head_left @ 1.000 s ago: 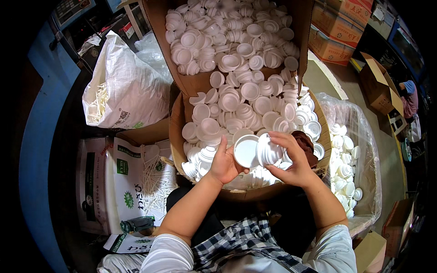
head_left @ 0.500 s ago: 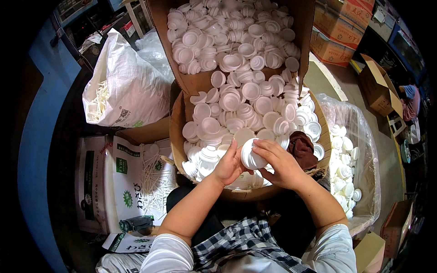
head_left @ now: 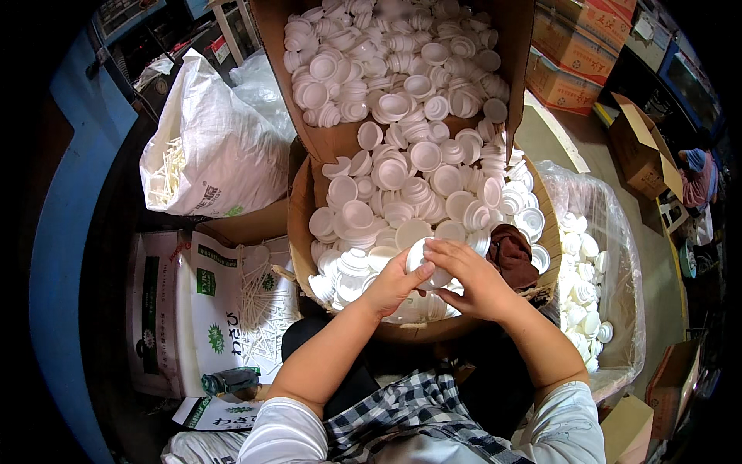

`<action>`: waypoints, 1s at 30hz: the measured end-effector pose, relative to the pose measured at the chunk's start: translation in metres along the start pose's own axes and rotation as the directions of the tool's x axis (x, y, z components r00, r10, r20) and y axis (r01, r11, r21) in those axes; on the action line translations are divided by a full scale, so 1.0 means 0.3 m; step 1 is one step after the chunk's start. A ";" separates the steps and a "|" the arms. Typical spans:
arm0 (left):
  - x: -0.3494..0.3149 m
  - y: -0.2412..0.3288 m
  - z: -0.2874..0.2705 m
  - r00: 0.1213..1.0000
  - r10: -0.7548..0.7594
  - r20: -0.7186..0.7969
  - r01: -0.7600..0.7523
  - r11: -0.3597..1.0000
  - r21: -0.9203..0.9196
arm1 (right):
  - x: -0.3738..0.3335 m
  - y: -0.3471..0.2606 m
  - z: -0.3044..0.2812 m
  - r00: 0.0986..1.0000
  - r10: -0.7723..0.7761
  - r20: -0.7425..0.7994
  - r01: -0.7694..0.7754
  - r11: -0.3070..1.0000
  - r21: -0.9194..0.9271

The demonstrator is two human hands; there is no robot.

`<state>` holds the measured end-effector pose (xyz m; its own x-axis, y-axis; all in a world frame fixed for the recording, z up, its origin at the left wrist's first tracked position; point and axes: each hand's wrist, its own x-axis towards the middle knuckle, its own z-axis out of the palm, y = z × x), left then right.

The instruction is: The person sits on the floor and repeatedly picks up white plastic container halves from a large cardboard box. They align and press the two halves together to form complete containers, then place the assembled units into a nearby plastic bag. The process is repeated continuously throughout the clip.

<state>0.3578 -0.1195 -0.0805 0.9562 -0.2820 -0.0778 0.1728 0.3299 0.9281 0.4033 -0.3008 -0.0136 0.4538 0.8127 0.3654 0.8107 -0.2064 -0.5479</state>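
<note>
I hold a round white plastic cap (head_left: 416, 254) with ridged sides in front of me, just above the near side of the cardboard box. My left hand (head_left: 389, 289) grips its left side, the thumb lying across the cap. From the right, my right hand (head_left: 473, 280) curls its fingers over the top, thumb beneath. Fingers hide much of the cap. Below and beyond my hands, many similar caps (head_left: 389, 172) fill the lower cardboard box (head_left: 298, 193). A crumpled dark brown cloth (head_left: 513, 257) lies on them beside my right hand.
An upper cardboard box (head_left: 276, 66) full of caps tips toward the lower one. At right, a clear plastic bag (head_left: 627, 255) holds more caps. At left stand a white woven sack (head_left: 224, 135) and a carton (head_left: 207, 309) with thin white sticks. A person (head_left: 699, 178) is far right.
My left thumb has come over the front of the cap, and my left hand has shifted slightly right. The cap has turned a little between my hands.
</note>
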 end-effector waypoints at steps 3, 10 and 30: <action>0.014 -0.011 0.025 0.991 0.105 -0.079 -0.114 0.987 -0.111 | -0.016 0.029 0.017 0.968 0.179 -0.176 -0.135 0.963 0.233; 0.049 -0.115 0.107 0.926 0.272 -0.262 -0.284 0.959 -0.008 | -0.012 0.167 0.162 0.759 0.611 -0.225 -0.353 0.676 0.647; 0.126 -0.108 -0.116 0.855 0.426 -0.295 0.032 0.524 0.851 | -0.252 0.499 -0.182 0.274 0.948 -0.160 -0.153 0.208 0.966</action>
<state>0.3965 -0.1093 -0.1262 0.9610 0.1649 0.2219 -0.0798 -0.6032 0.7936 0.5106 -0.4228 -0.0819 0.9524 -0.0605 -0.2988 -0.2585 0.3588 -0.8969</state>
